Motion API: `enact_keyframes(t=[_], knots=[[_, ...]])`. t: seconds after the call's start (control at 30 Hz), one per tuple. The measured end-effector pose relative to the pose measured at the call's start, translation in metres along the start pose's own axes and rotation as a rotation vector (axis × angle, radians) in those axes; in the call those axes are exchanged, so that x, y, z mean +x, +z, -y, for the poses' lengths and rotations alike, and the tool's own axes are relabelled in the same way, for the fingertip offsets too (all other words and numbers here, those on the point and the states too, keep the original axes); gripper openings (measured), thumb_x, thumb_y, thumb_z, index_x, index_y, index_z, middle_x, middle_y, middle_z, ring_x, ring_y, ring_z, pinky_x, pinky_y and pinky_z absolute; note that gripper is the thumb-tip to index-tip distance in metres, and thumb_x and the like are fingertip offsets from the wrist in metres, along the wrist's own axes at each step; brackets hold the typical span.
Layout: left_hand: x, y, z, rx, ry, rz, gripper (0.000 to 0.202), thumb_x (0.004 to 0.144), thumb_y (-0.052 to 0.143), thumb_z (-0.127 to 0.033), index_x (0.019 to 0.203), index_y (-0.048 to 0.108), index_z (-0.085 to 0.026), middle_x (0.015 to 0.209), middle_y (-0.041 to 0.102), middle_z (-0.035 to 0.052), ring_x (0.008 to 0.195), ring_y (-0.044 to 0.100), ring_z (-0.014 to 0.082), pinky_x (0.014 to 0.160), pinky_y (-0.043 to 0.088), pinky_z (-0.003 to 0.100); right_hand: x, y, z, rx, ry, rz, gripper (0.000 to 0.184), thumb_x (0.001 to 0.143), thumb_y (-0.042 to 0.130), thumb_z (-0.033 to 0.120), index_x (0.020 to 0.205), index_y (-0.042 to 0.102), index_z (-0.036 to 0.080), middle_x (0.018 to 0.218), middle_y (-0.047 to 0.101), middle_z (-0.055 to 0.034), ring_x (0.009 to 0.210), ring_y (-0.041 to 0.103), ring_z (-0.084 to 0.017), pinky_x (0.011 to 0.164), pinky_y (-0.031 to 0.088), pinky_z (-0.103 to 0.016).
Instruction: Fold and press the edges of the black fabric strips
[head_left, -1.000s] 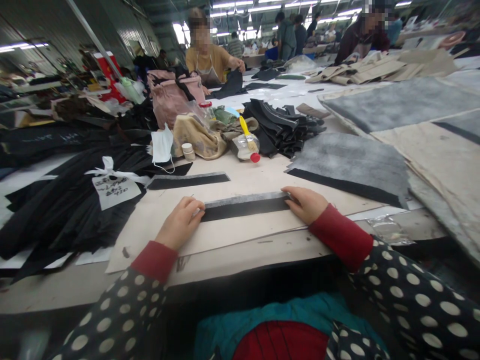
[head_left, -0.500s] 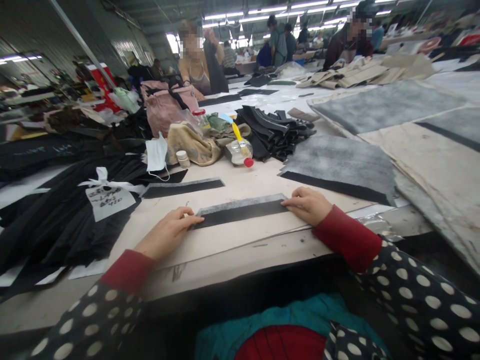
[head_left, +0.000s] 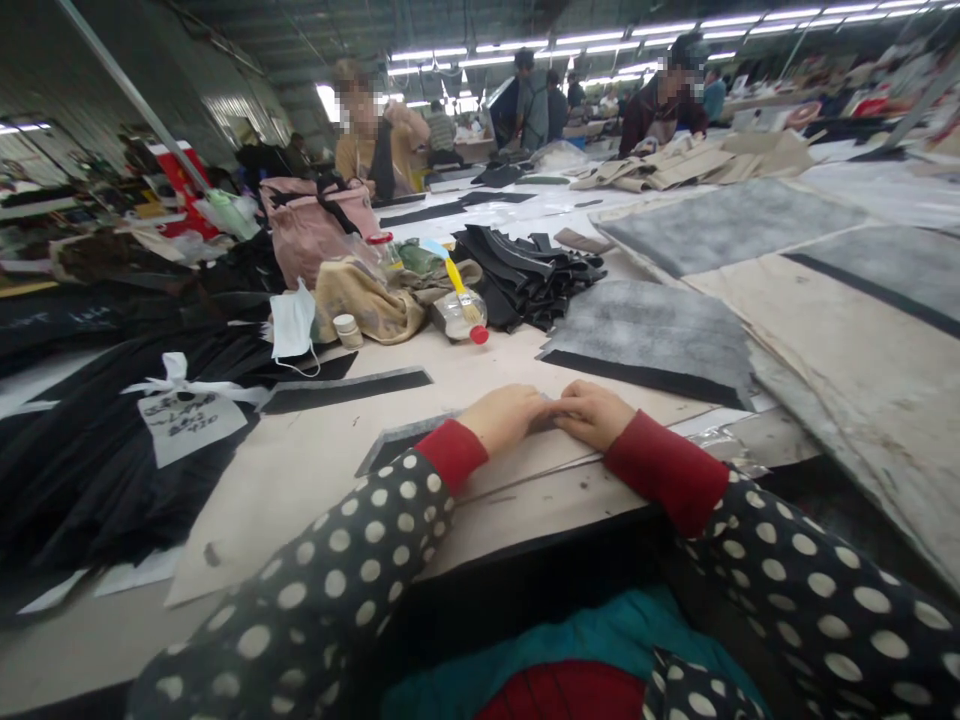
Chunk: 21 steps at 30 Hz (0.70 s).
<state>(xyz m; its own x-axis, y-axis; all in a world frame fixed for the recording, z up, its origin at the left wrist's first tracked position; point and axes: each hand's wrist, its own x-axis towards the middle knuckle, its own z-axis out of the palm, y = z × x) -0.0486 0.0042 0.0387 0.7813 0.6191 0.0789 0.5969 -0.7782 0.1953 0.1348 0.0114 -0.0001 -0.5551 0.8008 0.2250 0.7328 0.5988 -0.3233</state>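
Observation:
A black fabric strip (head_left: 390, 447) with a grey border lies on the pale board (head_left: 300, 450) before me, mostly covered by my left hand and sleeve. My left hand (head_left: 506, 415) reaches over to the strip's right end, its fingers closed there. Meeting it fingertip to fingertip is my right hand (head_left: 598, 412), also closed in a pinch at that end. The exact grip of the fingertips is hard to see. A second black strip with a grey border (head_left: 349, 390) lies farther back on the left.
Black fabric with a handwritten tag (head_left: 191, 425) is heaped at left. Behind stand a face mask (head_left: 294, 322), a small jar (head_left: 348, 331), a yellow brush (head_left: 459, 280) and a black fabric pile (head_left: 517, 265). Grey panels (head_left: 649, 330) lie right. Co-workers stand across the table.
My left hand has moved right, from the strip's left end to its right end beside my right hand. My right hand stays at that end. The view has shifted slightly.

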Motion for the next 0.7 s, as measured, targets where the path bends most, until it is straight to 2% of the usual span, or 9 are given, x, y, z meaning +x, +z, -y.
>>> enact_keyframes(t=[0.13,0.23,0.33,0.4,0.53,0.7], knots=[[0.001,0.024,0.013,-0.075,0.008,-0.143,0.023,0.082,0.037,-0.013,0.092,0.057,-0.017,0.089,0.056,0.006,0.085,0.05,0.016,0.078,0.041,0.029,0.0,-0.008,-0.008,0.214,0.06,0.032,0.029,0.07,0.053,0.019,0.097,0.065,0.02,0.082,0.057,-0.0048,0.071,0.053,-0.014,0.067,0.043,-0.027],[-0.007,0.029,0.014,-0.081,0.009,-0.203,0.028,0.082,0.037,-0.013,0.1,0.057,-0.021,0.095,0.055,0.0054,0.088,0.048,0.0157,0.08,0.04,0.029,-0.001,-0.017,-0.017,0.375,0.225,0.018,0.027,0.073,0.05,0.02,0.096,0.063,0.017,0.085,0.061,-0.004,0.072,0.054,-0.013,0.067,0.044,-0.025],[-0.009,0.03,0.012,-0.081,0.02,-0.2,0.029,0.082,0.037,-0.014,0.101,0.058,-0.022,0.094,0.054,0.0054,0.087,0.048,0.0154,0.08,0.04,0.029,0.0,-0.023,-0.016,0.517,0.496,0.098,0.024,0.076,0.047,0.022,0.093,0.062,0.015,0.072,0.061,-0.0023,0.054,0.051,-0.009,0.051,0.043,-0.022],[-0.009,0.03,0.012,-0.071,0.029,-0.189,0.03,0.082,0.038,-0.014,0.103,0.058,-0.022,0.095,0.054,0.0057,0.086,0.048,0.0154,0.079,0.04,0.029,0.002,-0.026,-0.01,0.664,0.627,0.191,0.025,0.078,0.045,0.022,0.096,0.059,0.013,0.061,0.057,0.0,0.041,0.043,-0.005,0.038,0.035,-0.018],[-0.008,0.029,0.011,-0.024,0.042,-0.168,0.031,0.083,0.038,-0.015,0.107,0.056,-0.024,0.1,0.054,0.0051,0.086,0.047,0.0157,0.08,0.04,0.03,0.006,-0.029,0.0,0.917,0.739,0.236,0.019,0.079,0.044,0.018,0.094,0.054,0.011,0.054,0.053,0.0019,0.035,0.039,-0.003,0.029,0.023,-0.015],[-0.007,0.029,0.009,0.003,0.065,-0.151,0.033,0.083,0.037,-0.013,0.111,0.051,-0.023,0.111,0.053,0.0022,0.091,0.045,0.015,0.084,0.039,0.03,0.009,-0.03,-0.002,1.074,0.795,0.324,0.014,0.079,0.044,0.016,0.089,0.053,0.012,0.052,0.053,0.0016,0.036,0.043,-0.004,0.027,0.022,-0.013]])
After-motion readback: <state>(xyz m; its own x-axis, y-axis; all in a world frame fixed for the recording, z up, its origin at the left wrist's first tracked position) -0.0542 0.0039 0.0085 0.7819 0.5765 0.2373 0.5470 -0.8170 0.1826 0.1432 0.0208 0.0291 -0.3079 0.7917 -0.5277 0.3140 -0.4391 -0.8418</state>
